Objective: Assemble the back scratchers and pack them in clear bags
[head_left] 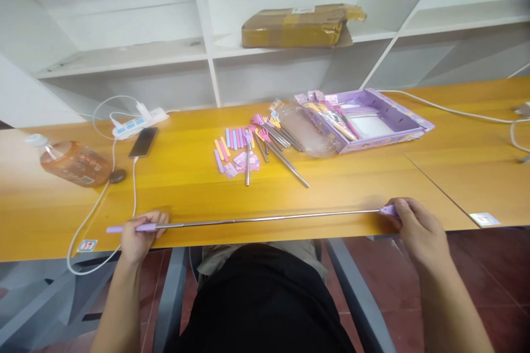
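A telescopic back scratcher (265,219) stretches, drawn out long, across the near edge of the table. My left hand (142,237) is closed around its purple handle, and my right hand (418,226) pinches the purple head at the other end, mostly hidden by the fingers. Beyond the rod lie several more back scratchers (285,162) with metal shafts and pink, yellow and purple hand-shaped heads. Beside them are loose coloured handles (236,138) in purple, blue, pink and yellow, and small printed cards (247,161).
A purple display box (385,138) with packed scratchers stands back right, against a clear plastic bag (310,132). On the left are an orange drink bottle (77,162), a phone (143,142), a power strip (141,123) and trailing cables. A cardboard box (296,27) sits on the shelf.
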